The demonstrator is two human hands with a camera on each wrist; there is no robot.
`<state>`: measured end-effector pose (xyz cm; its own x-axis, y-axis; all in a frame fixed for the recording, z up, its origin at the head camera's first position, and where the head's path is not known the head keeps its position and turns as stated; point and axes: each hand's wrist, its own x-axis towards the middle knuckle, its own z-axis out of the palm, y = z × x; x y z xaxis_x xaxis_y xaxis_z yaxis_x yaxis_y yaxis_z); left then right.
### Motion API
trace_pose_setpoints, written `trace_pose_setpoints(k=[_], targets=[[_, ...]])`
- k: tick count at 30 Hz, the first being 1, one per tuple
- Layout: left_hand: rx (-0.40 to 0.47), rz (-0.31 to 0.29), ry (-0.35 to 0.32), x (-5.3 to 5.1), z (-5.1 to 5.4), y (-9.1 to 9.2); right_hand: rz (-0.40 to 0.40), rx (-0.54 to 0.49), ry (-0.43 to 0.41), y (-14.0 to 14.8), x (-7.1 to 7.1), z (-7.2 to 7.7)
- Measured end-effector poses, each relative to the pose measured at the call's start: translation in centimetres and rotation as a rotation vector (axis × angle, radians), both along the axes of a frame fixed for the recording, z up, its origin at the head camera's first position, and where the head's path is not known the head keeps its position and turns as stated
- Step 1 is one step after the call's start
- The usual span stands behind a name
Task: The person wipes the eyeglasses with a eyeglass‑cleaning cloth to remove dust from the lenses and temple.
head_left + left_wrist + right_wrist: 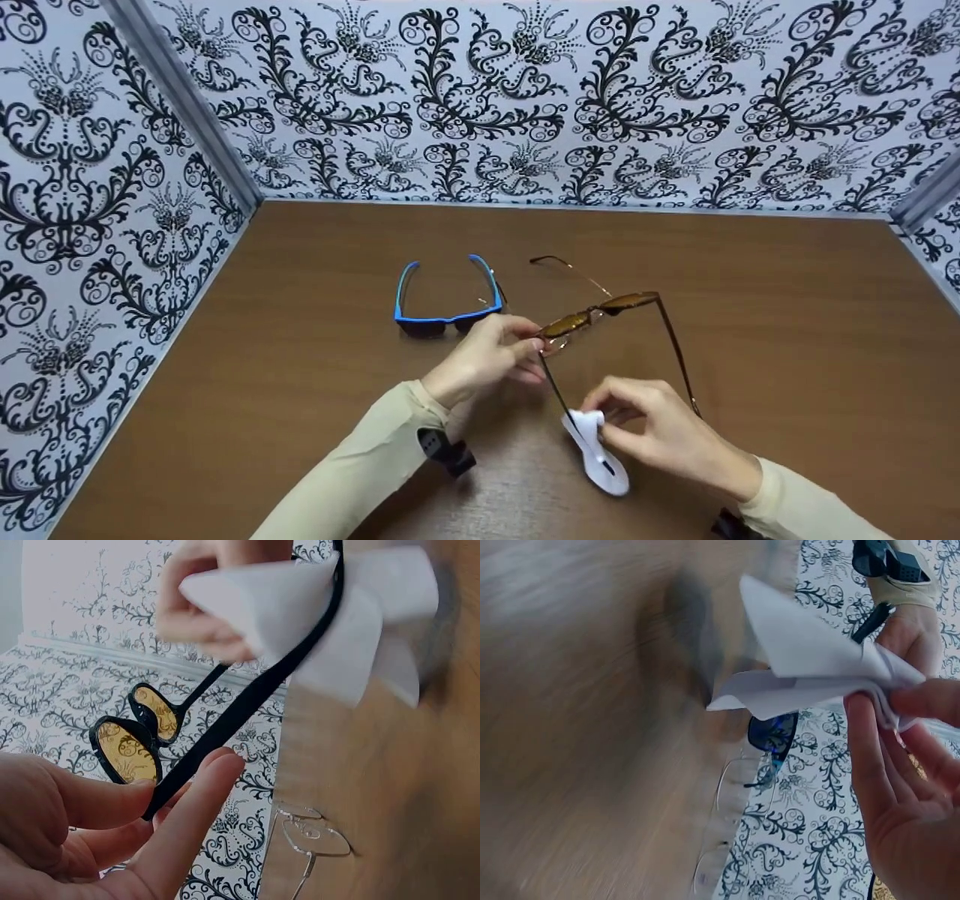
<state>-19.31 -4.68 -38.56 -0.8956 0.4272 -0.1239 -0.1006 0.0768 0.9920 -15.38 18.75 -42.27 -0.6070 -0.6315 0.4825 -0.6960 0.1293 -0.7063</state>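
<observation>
My left hand pinches the dark-framed sunglasses with yellow lenses near one hinge, holding them above the table with both temples unfolded. A white cloth is folded around the temple nearest me, and my right hand grips it between thumb and fingers. The left wrist view shows the black temple running from my left fingertips up to the cloth, which is blurred. In the right wrist view the cloth fans out in loose flaps from my right fingers.
Sunglasses with a blue frame lie unfolded on the brown table, just beyond my left hand. Thin wire-rimmed eyeglasses lie behind the held pair, partly hidden in the head view. Patterned panels stand along the table's back and sides.
</observation>
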Motion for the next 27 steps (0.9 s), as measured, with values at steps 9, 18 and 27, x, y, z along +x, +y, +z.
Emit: trace_pose_setpoints(k=[9, 18, 27], targets=[[-0.010, 0.029, -0.016, -0.3, 0.1, -0.5, 0.113, 0.041, 0.066, 1.3, 0.2, 0.0], [-0.029, 0.010, -0.007, -0.1, 0.1, -0.7, 0.002, 0.048, -0.047, 0.3, 0.5, -0.3], [-0.111, -0.010, 0.039, 0.5, 0.1, -0.2, -0.132, -0.072, -0.251, -2.0, 0.3, 0.3]])
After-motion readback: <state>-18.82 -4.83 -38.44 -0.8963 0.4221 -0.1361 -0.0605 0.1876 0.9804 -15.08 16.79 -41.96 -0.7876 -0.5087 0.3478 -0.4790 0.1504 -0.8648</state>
